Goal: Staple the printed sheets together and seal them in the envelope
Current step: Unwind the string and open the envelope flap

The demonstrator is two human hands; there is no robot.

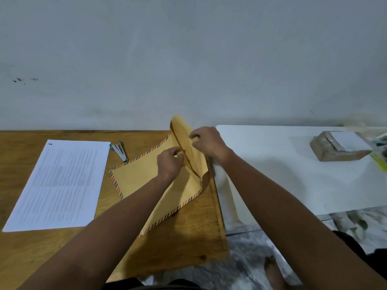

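Note:
A large yellow-brown envelope (138, 176) with a red-and-dark striped border lies slanted on the wooden table (184, 243). Its flap stands raised at the far end. My left hand (169, 164) pinches the envelope's mouth edge beside the flap. My right hand (207, 143) grips the raised flap from the right. The printed sheets (60, 183) lie flat at the left of the table, with a dark mark like a staple at their top left corner. A small metal stapler (119, 150) rests between the sheets and the envelope.
A white table (282, 174) adjoins the wooden one on the right. On it sit a brown block with white paper on top (339, 147) and yellow-green items at the right edge (379, 162). A grey wall stands behind. A bare foot (272, 271) shows on the mottled floor below.

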